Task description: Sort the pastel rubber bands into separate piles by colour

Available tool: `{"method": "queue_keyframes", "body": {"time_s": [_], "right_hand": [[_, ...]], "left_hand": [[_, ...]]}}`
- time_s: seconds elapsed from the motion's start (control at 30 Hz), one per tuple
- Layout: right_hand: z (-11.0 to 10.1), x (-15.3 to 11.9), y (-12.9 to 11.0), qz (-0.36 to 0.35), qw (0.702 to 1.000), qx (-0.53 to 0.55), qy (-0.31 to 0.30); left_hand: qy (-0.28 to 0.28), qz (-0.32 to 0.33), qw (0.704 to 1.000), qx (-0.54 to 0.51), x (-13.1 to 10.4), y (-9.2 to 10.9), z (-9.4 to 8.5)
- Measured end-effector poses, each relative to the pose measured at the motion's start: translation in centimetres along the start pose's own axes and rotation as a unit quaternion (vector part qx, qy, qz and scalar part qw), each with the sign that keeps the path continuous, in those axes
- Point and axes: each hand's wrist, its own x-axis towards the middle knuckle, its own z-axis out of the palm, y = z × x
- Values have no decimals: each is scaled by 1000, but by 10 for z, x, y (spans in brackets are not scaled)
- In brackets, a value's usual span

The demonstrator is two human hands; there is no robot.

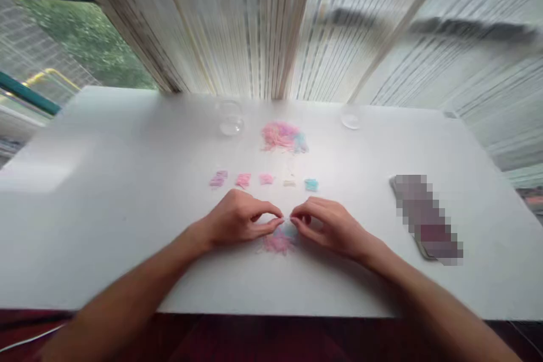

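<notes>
Room to pass over the desk [119,209] at frame left — coloured bundles [266,179] obstruct the centre, a phone [426,218] mid-right.

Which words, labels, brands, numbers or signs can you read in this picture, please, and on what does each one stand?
No text can be read anywhere.
Phone-shaped item: pixelated, so any text there is hidden.
Small coloured bundles: no lettering can be made out.
Clear container: no label visible; any fine marking would be too blurred to read.
</notes>
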Motion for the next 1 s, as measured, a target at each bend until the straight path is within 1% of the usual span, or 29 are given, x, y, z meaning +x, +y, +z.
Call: {"method": "queue_keyframes", "body": {"time_s": [0.13,0.23,0.3,0.43,0.53,0.7,0.8,1.0], "right_hand": [[3,0,1,-1,1000,11,5],[3,1,0,-3,1000,9,-6],[3,1,0,-2,1000,6,-12],[2,1,1,5,1000,5,-6],[3,1,1,6,1000,9,-3],[3,2,2,6,1000,13,7],[3,1,2,7,1000,8,10],[0,2,-1,10,1000,20,17]], "left_hand": [[-2,-6,1000,-8,1,3,0],[-6,-17,1000,-15,1,4,1],[-15,-31,999,-18,0,4,2],[-35,-53,998,-24,0,4,2],[-36,-58,997,-23,-1,4,2],[-27,-42,999,-20,-1,3,3],[-18,-43,999,-17,-1,2,4],[12,-35,999,-23,-2,0,4]]}}
